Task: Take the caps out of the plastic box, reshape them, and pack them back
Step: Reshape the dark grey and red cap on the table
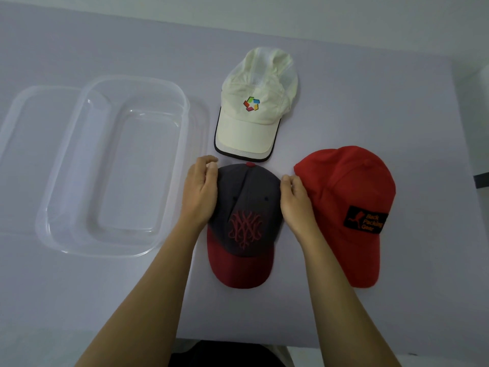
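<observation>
Cupping the grey cloth cap with a dark red brim point(246, 221), our left hand point(199, 193) and right hand point(295, 202) grasp its crown sides, right of the clear plastic box point(66, 245).

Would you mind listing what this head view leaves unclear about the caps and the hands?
- Grey cap: its sides are covered by the left hand and right hand, so how firmly they grip it is unclear.
- Red cap: the patch lettering is blurred.
- White cap: its logo is too small to identify.
- All caps: insides and back straps face away.
</observation>
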`<move>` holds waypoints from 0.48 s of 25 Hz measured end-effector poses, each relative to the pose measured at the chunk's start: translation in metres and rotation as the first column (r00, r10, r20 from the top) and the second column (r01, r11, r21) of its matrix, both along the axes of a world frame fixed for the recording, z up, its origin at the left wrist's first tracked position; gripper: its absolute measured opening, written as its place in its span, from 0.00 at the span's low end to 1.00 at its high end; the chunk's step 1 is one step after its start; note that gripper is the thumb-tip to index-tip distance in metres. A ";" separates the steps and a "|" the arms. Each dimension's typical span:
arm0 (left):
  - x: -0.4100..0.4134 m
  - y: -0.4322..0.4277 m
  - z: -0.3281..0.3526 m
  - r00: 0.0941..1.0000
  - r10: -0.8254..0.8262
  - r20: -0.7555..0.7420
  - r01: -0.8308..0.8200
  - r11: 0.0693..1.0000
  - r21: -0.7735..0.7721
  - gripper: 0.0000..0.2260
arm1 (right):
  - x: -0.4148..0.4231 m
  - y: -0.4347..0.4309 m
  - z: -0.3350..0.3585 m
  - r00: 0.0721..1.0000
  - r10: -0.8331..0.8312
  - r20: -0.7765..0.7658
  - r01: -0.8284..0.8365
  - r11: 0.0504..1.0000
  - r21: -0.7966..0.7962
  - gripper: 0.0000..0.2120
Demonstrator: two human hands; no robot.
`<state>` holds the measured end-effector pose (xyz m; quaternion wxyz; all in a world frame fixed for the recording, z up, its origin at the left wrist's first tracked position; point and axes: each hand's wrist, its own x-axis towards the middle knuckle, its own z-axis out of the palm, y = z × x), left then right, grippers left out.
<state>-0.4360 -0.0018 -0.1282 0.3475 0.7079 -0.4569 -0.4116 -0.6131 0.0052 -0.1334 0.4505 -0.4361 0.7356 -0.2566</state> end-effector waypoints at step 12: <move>-0.009 0.035 -0.008 0.943 0.225 -0.247 -0.214 0.974 0.069 0.13 | 0.018 0.028 -0.005 0.937 -0.138 0.321 0.199 0.966 -0.165 0.12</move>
